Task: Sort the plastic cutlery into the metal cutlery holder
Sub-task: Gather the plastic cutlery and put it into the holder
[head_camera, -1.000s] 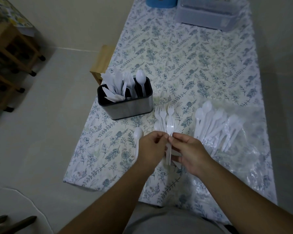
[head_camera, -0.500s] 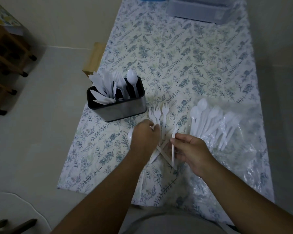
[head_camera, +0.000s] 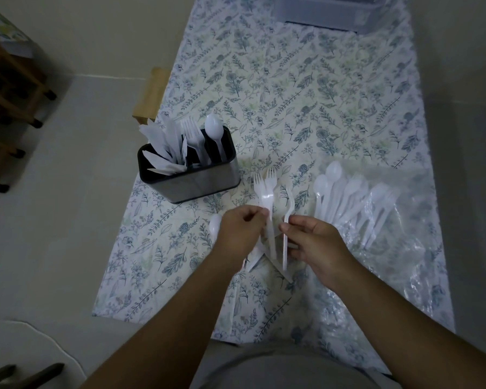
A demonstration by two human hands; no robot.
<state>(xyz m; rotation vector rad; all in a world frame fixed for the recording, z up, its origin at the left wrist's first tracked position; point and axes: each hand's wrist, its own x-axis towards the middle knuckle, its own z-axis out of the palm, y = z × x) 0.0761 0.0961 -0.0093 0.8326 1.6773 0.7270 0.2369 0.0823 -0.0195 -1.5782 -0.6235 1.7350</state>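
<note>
Near table edge, left hand pinches two forks; right hand pinches a third fork by the handle. Holder sits just left. Advice: bundle all three tines-up, then drop into its middle fork slot.

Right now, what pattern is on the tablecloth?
The tablecloth is white with blue-grey leaf and flower sprigs, clearest in the head view.

Bare tablecloth beyond the metal holder gives open passage. Spoon pile on plastic bag blocks right side; storage box blocks the far end.
</note>
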